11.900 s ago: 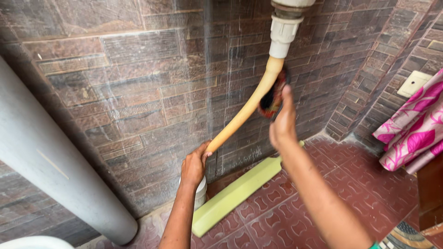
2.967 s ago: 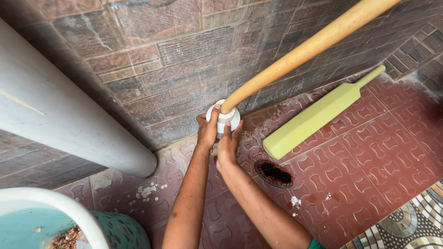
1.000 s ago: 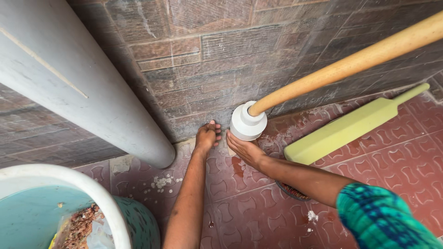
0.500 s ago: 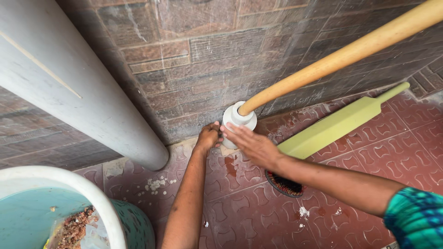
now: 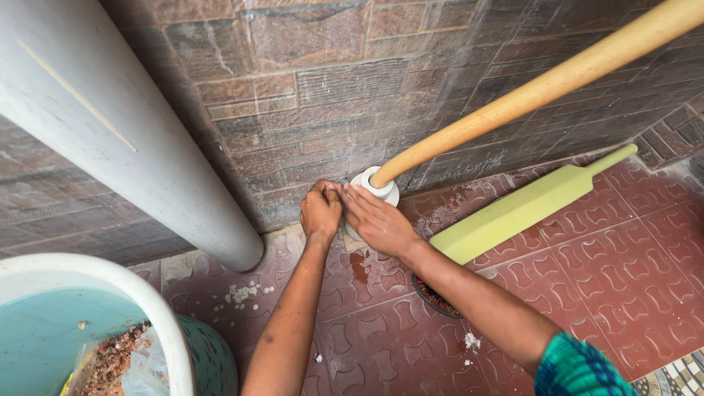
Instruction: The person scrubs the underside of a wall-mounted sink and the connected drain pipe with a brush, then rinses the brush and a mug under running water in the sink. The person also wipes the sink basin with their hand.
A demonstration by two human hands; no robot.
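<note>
Bin: a white-rimmed, teal bin (image 5: 183, 345) sits nearest, at the lower left, with brownish debris and a clear bag inside.
Floor: red patterned tiles (image 5: 623, 279), wet in patches, with white flecks scattered near the bin.
Brush: a round brush (image 5: 433, 297) with dark and red bristles lies on the tiles, partly hidden under the right forearm.
Bat: a pale green flat bat (image 5: 513, 213) lies on the floor along the wall, its handle pointing up and right, its blunt end close to the right wrist.
Left hand: the left hand (image 5: 320, 213) is curled, fingers bent in at the base of the white fitting; whether it pinches anything I cannot tell.
Right hand: the right hand (image 5: 375, 220) lies flat and spread against the near side of the fitting, fingers touching those of the left hand, not closed around it.
Fitting: the white fitting (image 5: 381, 192) stands on the floor right at the foot of the wall, between the 2 hands and the wall.
Hose: a tan hose (image 5: 528, 92) rises from the fitting's top and slants up to the right.
Pipe: a thick grey pipe (image 5: 110, 125) slants down to the floor left of the hands.
Wall: dark brown brick-pattern tiles (image 5: 315, 81) lie behind everything.
</note>
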